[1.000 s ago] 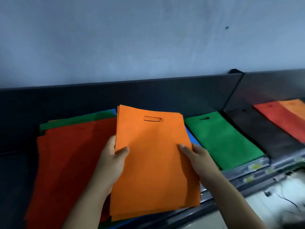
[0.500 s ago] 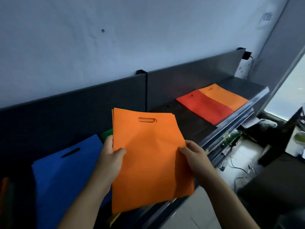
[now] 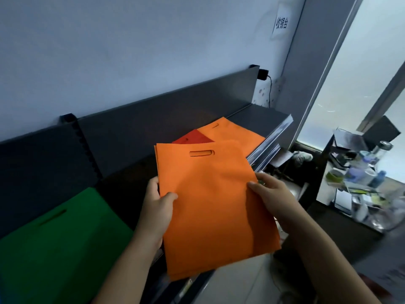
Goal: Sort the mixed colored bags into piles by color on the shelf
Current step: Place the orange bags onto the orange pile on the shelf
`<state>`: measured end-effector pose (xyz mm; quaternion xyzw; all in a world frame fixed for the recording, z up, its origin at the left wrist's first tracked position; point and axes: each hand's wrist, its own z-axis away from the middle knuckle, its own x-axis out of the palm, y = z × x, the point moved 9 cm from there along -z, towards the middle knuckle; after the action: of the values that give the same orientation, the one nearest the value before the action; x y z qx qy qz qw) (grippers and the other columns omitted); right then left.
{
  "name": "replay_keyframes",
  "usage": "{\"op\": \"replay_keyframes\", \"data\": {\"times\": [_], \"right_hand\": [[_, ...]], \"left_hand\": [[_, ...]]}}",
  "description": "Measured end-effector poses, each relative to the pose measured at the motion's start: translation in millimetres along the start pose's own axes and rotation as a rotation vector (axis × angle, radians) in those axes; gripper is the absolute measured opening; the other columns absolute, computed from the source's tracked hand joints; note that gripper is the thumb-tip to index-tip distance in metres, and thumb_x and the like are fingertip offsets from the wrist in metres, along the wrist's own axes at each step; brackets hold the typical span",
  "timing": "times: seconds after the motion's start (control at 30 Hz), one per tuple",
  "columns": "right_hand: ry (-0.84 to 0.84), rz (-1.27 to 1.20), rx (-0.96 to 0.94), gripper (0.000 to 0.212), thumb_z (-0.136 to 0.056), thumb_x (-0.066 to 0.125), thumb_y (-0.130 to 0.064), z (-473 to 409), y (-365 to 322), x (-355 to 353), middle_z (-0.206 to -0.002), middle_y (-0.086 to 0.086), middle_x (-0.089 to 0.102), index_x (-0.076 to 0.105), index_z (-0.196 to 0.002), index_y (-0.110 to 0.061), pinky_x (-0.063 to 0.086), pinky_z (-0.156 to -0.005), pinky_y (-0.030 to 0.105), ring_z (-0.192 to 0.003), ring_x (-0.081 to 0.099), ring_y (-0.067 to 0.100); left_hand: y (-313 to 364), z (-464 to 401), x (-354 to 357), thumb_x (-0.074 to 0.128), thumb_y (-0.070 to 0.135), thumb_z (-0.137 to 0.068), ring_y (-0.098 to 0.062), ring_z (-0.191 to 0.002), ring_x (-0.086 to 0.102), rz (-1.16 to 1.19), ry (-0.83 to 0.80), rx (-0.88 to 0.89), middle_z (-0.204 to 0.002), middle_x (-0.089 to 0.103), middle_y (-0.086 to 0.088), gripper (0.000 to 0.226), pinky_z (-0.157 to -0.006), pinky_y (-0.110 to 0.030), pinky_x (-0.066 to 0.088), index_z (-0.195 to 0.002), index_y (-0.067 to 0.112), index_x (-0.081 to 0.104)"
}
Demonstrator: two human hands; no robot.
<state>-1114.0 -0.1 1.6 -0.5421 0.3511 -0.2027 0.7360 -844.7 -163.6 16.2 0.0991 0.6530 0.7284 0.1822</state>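
Both my hands pinch the orange bags (image 3: 210, 202) by their side edges, left hand (image 3: 156, 207) and right hand (image 3: 274, 194), above the shelf's (image 3: 263, 119) front edge; light, floppy fabric, likely to slide apart.

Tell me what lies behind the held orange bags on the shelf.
Behind the held orange bags: a red bag and an orange pile on the shelf. Their near parts are covered.

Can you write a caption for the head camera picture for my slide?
Both hands, left hand and right hand, hold orange bags above the shelf.
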Motion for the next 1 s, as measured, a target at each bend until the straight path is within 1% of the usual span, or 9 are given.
{"op": "replay_keyframes", "data": {"times": [0.07,0.17,0.27,0.33,0.47,0.67,0.83,0.93,1.0], "right_hand": [[0.01,0.009,0.003,0.017,-0.101,0.069,-0.029,-23.1,0.0,-8.9,-0.101,-0.003,0.082,0.077,-0.114,-0.037,0.062,-0.077,0.035,-0.088,0.081,0.018],[0.018,0.022,0.006,0.015,-0.102,0.067,-0.024,-63.1,-2.0,-13.3,-0.095,-0.003,0.082,0.078,-0.111,-0.03,0.06,-0.076,0.032,-0.086,0.08,0.018],[0.025,0.057,0.003,0.013,-0.103,0.065,-0.023,-106.4,-8.9,-11.5,-0.095,-0.01,0.079,0.072,-0.1,-0.034,0.057,-0.075,0.03,-0.087,0.077,0.012],[0.028,0.093,0.007,0.01,-0.103,0.065,-0.028,-143.6,-7.6,-12.9,-0.105,-0.008,0.076,0.069,-0.109,-0.033,0.059,-0.082,0.035,-0.093,0.075,0.013],[0.09,0.125,0.043,0.03,-0.1,0.065,-0.03,-204.2,-5.8,-29.2,-0.119,-0.001,0.074,0.067,-0.131,-0.028,0.06,-0.095,0.044,-0.102,0.073,0.019],[0.12,0.01,0.082,0.036,-0.097,0.069,-0.031,-271.9,3.7,-52.8,-0.132,0.006,0.071,0.068,-0.133,-0.036,0.059,-0.101,0.05,-0.107,0.074,0.023],[0.127,0.004,0.114,0.032,-0.097,0.071,-0.026,-329.5,14.2,-68.1,-0.122,0.003,0.074,0.072,-0.127,-0.036,0.06,-0.101,0.047,-0.102,0.075,0.021],[0.068,0.028,0.124,0.023,-0.097,0.067,-0.024,-375.5,11.5,-70.6,-0.096,-0.002,0.081,0.075,-0.112,-0.04,0.063,-0.093,0.047,-0.088,0.078,0.023],[0.007,0.048,0.105,0.025,-0.098,0.065,-0.025,-413.0,5.4,-67.7,-0.095,-0.005,0.081,0.075,-0.112,-0.043,0.065,-0.088,0.047,-0.086,0.079,0.021]], "left_hand": [[2.4,-20.2,17.9,0.053,0.014,-0.1,-0.022,-0.09,0.067,-0.007,-0.012,-0.014,-0.105,0.067,0.003,0.032,-0.069,-0.038,0.054,-0.121,0.038,0.051],[3.8,-54.2,40.5,0.051,0.014,-0.1,-0.022,-0.09,0.067,-0.019,-0.019,-0.02,-0.104,0.067,0.002,0.027,-0.071,-0.038,0.055,-0.116,0.036,0.053],[2.9,-94.7,63.5,0.05,0.014,-0.101,-0.023,-0.09,0.067,-0.038,-0.036,-0.028,-0.104,0.067,0.0,0.024,-0.07,-0.039,0.056,-0.112,0.035,0.053],[-0.5,-130.1,82.4,0.049,0.013,-0.1,-0.023,-0.09,0.067,-0.045,-0.038,-0.037,-0.105,0.067,-0.001,0.025,-0.069,-0.038,0.055,-0.114,0.033,0.054],[0.9,-183.8,124.0,0.049,0.011,-0.1,-0.022,-0.088,0.065,-0.051,-0.075,-0.059,-0.105,0.066,0.0,0.026,-0.07,-0.037,0.054,-0.119,0.029,0.052],[-1.3,-250.5,178.8,0.054,0.017,-0.102,-0.021,-0.091,0.063,-0.098,-0.138,-0.052,-0.107,0.064,-0.001,0.02,-0.075,-0.038,0.052,-0.12,0.025,0.048],[-11.7,-290.2,213.5,0.054,0.026,-0.104,-0.015,-0.096,0.064,-0.174,-0.184,-0.054,-0.109,0.066,0.006,0.019,-0.075,-0.034,0.049,-0.121,0.032,0.049],[-13.7,-313.4,233.2,0.054,0.026,-0.104,-0.021,-0.094,0.069,-0.204,-0.177,-0.085,-0.105,0.07,0.0,0.01,-0.079,-0.04,0.054,-0.104,0.037,0.054],[-16.7,-329.7,246.0,0.055,0.025,-0.103,-0.028,-0.091,0.07,-0.224,-0.148,-0.104,-0.101,0.071,-0.005,0.013,-0.081,-0.046,0.056,-0.1,0.037,0.054]]}}
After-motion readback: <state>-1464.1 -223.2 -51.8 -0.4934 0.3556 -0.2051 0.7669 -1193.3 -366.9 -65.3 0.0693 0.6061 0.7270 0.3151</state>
